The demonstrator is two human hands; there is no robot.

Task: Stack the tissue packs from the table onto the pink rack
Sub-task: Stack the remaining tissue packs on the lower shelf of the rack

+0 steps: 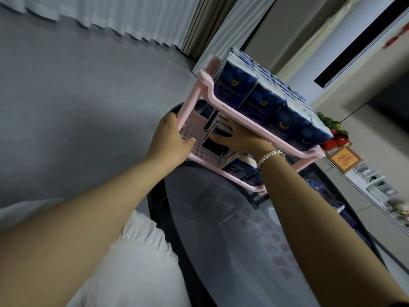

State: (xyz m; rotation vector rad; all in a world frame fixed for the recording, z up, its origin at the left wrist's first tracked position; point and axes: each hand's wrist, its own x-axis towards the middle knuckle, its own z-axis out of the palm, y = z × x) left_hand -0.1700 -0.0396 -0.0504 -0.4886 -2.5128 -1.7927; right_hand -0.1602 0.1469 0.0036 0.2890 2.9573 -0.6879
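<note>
A pink two-tier rack (pixel 223 108) stands on the dark glass table (pixel 212 218). Its top shelf is packed with a row of dark blue tissue packs (pixel 254 96). My left hand (pixel 170 138) grips the rack's left corner post and the edge of the lower shelf. My right hand (pixel 239 136), with a pearl bracelet at the wrist, reaches into the lower shelf and presses on a blue tissue pack (pixel 218 135) there. More packs (pixel 238 167) lie in the lower shelf beneath my wrist. Loose blue packs (pixel 316 187) lie on the table to the right of my forearm.
A red and green decoration (pixel 334 136) and a framed orange sign (pixel 345 160) stand behind the rack on the right. A white shelf with small items (pixel 376 191) runs along the right wall. Grey floor spreads left; white fabric (pixel 132 262) covers my lap.
</note>
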